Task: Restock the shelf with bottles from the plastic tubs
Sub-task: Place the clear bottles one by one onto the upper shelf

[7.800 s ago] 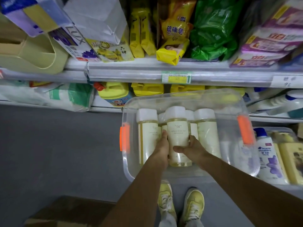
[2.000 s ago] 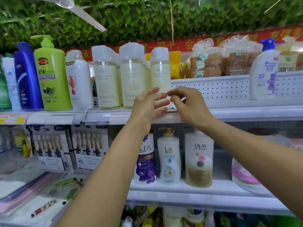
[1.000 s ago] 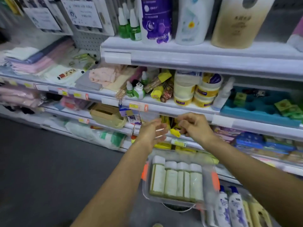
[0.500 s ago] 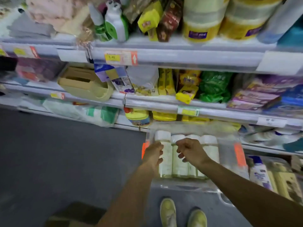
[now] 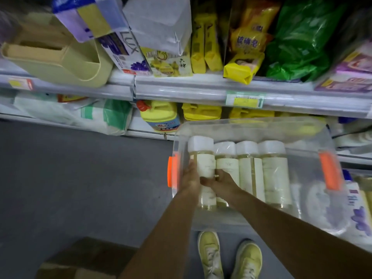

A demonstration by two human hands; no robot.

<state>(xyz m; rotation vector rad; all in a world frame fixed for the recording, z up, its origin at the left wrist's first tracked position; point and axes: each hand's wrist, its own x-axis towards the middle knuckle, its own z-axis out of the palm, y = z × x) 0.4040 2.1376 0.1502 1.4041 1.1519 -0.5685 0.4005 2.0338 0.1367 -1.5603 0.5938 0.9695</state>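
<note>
Both our hands clasp one white-capped, cream-labelled clear bottle [image 5: 203, 160]: left hand [image 5: 190, 179] and right hand [image 5: 222, 181] curl round it, at the left end of the clear orange-latched plastic tub [image 5: 249, 127], beside three matching bottles [image 5: 259, 168].

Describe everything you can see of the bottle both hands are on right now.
The bottle is leftmost of four in the clear plastic tub. It has a white cap, a clear body with pale yellowish liquid, a cream label and glossy film wrap. It lies with its cap toward the shelves, sitting slightly higher than its neighbours. The left hand holds its left side; the right hand wraps its lower right side. It is beside the next bottle.
</note>
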